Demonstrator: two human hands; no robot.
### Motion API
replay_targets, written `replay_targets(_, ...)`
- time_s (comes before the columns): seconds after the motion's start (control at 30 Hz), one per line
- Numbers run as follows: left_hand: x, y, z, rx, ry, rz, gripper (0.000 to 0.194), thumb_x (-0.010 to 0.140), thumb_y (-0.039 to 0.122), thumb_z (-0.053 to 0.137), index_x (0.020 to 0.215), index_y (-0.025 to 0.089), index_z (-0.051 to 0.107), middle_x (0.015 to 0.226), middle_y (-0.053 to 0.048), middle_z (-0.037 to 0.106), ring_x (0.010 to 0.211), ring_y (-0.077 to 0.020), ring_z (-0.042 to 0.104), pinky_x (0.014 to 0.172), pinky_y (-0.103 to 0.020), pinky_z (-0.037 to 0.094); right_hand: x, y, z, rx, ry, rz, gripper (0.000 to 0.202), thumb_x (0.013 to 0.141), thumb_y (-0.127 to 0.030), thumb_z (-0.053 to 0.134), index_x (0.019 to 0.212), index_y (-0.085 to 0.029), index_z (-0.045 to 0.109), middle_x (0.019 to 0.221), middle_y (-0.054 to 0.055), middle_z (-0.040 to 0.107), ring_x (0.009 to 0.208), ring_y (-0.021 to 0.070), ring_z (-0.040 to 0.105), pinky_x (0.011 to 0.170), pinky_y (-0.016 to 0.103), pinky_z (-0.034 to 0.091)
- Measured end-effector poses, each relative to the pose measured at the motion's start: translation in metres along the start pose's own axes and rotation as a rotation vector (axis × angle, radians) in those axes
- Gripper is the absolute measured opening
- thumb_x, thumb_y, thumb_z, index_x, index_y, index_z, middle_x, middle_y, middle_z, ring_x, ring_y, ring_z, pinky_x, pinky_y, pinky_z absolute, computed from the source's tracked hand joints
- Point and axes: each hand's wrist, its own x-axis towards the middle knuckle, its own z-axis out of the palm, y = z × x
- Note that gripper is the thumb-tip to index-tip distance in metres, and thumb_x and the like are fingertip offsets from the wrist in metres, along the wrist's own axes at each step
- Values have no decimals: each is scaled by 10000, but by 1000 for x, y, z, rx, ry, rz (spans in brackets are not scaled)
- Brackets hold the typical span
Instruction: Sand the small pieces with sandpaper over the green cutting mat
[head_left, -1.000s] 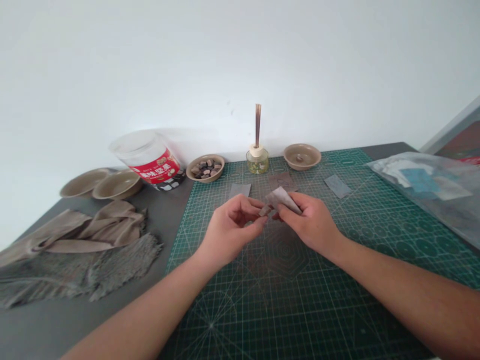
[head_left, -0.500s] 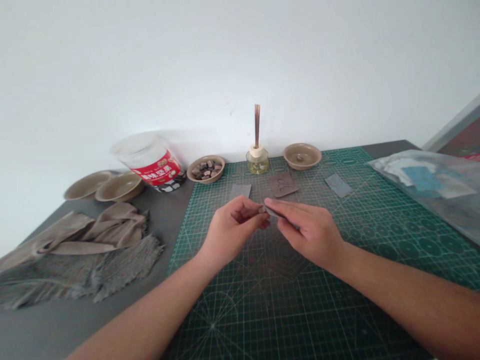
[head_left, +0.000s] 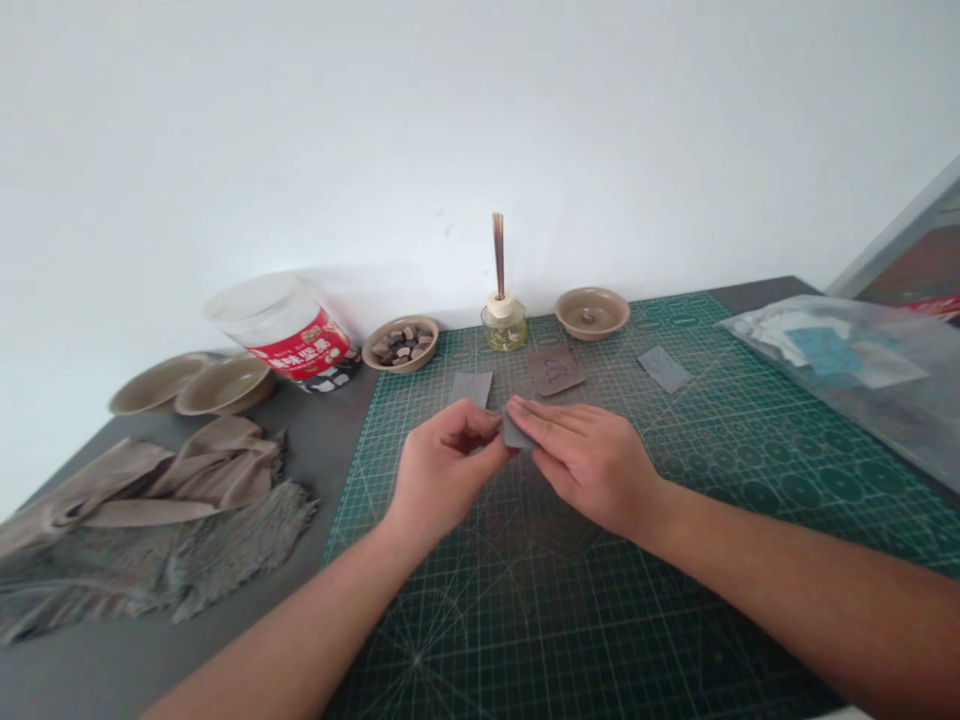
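Above the middle of the green cutting mat (head_left: 600, 620) my two hands meet at the fingertips. My right hand (head_left: 596, 450), its fingers laid close together, grips a small grey piece of sandpaper (head_left: 515, 432). Thumb and fingers of my left hand (head_left: 442, 460) are pinched at the left edge of that piece; whatever small thing they hold is hidden behind it. Flat on the mat beyond lie a grey sheet (head_left: 472, 387), a brown sandpaper square (head_left: 555, 371) with dark marks on its back, and another grey piece (head_left: 664, 370).
A bowl of small stones (head_left: 401, 345), a reed diffuser (head_left: 504, 325) and a bowl (head_left: 592, 314) with one small piece line the wall. Leftward are a plastic jar (head_left: 289, 335), two bowls (head_left: 225, 385) and crumpled cloths (head_left: 172, 520). A clear bag (head_left: 847, 360) lies right.
The view has shifted slightly. The sandpaper has tilted, so more of its grey face shows, and it now covers the small piece visible earlier at my left fingertips.
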Motion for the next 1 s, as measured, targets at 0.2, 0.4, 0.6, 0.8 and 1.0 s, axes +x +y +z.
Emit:
replay_targets(0.2,-1,-1,1,17,0,19,167,773,227,765,718,167,619,681,9,633,640,-118,560,608,-234,460,0,-2,-2,1,-38,6,377,980,-166,499,1339,-139,611,1361,76,638,1226,221,640,1011,391,538)
replay_targets(0.4,0,0,2,39,-4,16,181,778,225,756,692,164,608,647,14,616,616,-112,543,576,-222,442,-2,-2,-1,-17,-55,29,378,984,-170,498,1346,-155,605,1360,61,639,1222,218,642,1005,393,527)
replay_targets(0.6,-2,1,2,26,15,22,176,786,255,762,720,168,624,679,5,646,633,-115,567,591,-223,463,-2,-3,-2,1,-20,22,371,973,-156,513,1330,-115,608,1328,83,663,1187,210,663,955,376,534)
replay_targets(0.8,-3,2,2,48,40,50,153,777,246,772,732,172,646,700,-1,666,644,-122,592,598,-228,482,-1,-3,-1,9,-14,60,375,968,-151,521,1332,-120,604,1300,83,685,1165,203,673,933,366,530)
replay_targets(1.0,-4,2,0,97,42,77,104,794,220,756,765,178,665,741,-7,693,678,-133,626,628,-241,507,-1,-5,-2,33,-12,121,380,967,-165,531,1338,-135,607,1266,70,709,1085,197,706,888,346,538)
